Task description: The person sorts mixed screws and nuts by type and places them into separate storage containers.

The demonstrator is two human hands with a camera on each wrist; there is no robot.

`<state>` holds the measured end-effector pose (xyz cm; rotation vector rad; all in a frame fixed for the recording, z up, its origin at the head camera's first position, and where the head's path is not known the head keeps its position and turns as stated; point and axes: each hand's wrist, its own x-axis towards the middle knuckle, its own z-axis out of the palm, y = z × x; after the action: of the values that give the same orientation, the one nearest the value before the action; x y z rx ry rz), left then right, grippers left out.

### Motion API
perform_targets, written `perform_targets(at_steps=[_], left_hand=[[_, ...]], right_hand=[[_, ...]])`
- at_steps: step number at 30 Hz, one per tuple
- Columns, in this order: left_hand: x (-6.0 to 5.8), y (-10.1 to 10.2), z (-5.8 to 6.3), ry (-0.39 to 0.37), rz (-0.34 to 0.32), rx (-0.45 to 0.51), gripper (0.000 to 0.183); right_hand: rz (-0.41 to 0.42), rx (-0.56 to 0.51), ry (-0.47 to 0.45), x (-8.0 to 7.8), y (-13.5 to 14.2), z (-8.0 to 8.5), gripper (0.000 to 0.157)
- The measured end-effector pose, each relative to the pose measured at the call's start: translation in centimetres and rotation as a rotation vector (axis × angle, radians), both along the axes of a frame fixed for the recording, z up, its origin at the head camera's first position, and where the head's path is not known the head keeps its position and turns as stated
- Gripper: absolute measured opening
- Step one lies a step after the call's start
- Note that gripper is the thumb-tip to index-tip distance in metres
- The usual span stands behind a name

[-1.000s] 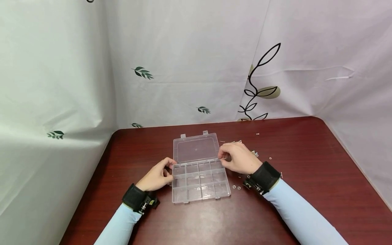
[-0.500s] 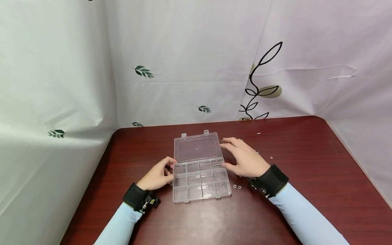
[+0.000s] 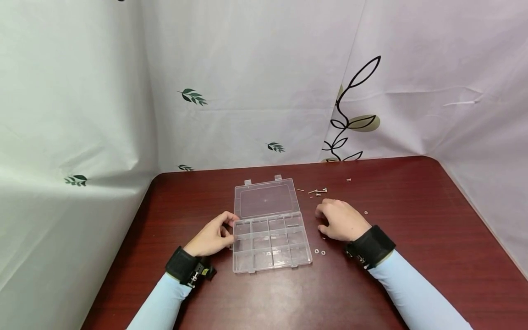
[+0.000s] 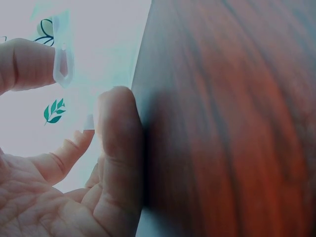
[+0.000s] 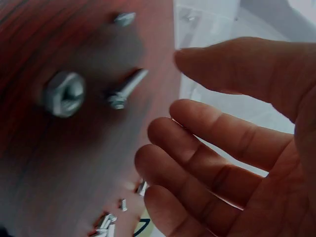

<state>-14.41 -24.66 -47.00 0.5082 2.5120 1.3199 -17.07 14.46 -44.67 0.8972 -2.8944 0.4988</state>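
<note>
A clear plastic compartment box lies on the table, its lid folded back. My left hand holds the box's left side; in the left wrist view the thumb presses along its wall. One screw lies in the back right compartment. To the right of the box hovers my right hand, fingers loosely bent and holding nothing. Below its fingers, the right wrist view shows a hex nut and a screw on the table.
Several screws lie behind the right hand. Two nuts sit near the box's front right corner. A lone screw is farther back, and a small ring-like piece lies right of the hand. A pale patterned cloth hangs behind the table.
My right hand has let go of a screw in the back right compartment and moved right, off the box. The left hand has stayed at the box's side.
</note>
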Motion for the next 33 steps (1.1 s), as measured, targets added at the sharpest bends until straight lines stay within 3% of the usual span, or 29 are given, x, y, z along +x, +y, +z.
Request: perform_targets(at_steps=[17, 33], left_hand=[[0.0, 0.0, -0.2, 0.011, 0.006, -0.008, 0.042], [-0.1, 0.0, -0.3, 0.012, 0.022, -0.018, 0.04]], right_hand=[[0.027, 0.039, -0.079, -0.2, 0.7, -0.5, 0.024], [-0.035, -0.004, -0.087, -0.5, -0.2, -1.3, 0.022]])
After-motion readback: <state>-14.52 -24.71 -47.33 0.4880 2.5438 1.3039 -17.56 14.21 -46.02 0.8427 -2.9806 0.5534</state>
